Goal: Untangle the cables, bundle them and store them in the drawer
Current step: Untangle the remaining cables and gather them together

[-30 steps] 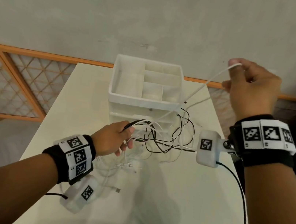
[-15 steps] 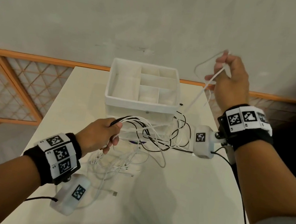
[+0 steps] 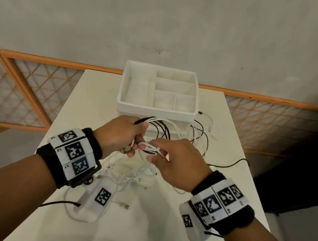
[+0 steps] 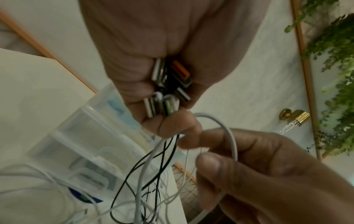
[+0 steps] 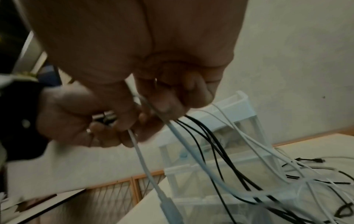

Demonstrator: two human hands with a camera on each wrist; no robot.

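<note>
Left hand (image 3: 119,135) fists a bunch of cables (image 3: 165,127) by their plugs; right hand (image 3: 180,162) pinches a white cable loop (image 3: 148,146) beside it.

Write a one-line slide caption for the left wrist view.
Left hand grips a cluster of USB plugs while the right hand pinches a white cable.

- The left hand (image 3: 119,135) grips a bunch of black and white cables (image 3: 165,127) above the table (image 3: 157,233).
- The right hand (image 3: 180,164), just right of it, pinches a white loop (image 3: 148,146).
- More cables trail right, near the organizer (image 3: 156,110) at the table's far edge.
- A plug (image 3: 126,206) lies near.
</note>
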